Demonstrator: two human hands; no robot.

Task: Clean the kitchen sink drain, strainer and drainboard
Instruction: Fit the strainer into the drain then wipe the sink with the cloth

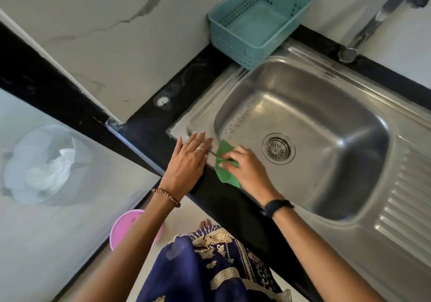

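Both forearms reach in from below. Her right hand (247,168) presses a green cloth (225,164) on the sink rim (200,119), fingers curled over it in a loose grip. Just left of that grip, her left hand (186,161) lies flat, fingers straight, on the black counter (149,124) edge. Right of the grip sits the strainer (278,148); farther right, the ribbed drainboard (405,208).

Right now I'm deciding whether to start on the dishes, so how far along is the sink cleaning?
Midway at best. The basin looks bare and the strainer sits seated in the drain, though I can't tell whether either is scrubbed. In hand: the right hand presses a green cloth on the sink's near-left rim while the left hand lies flat beside it. Left: the ribbed drainboard, which neither hand is touching.
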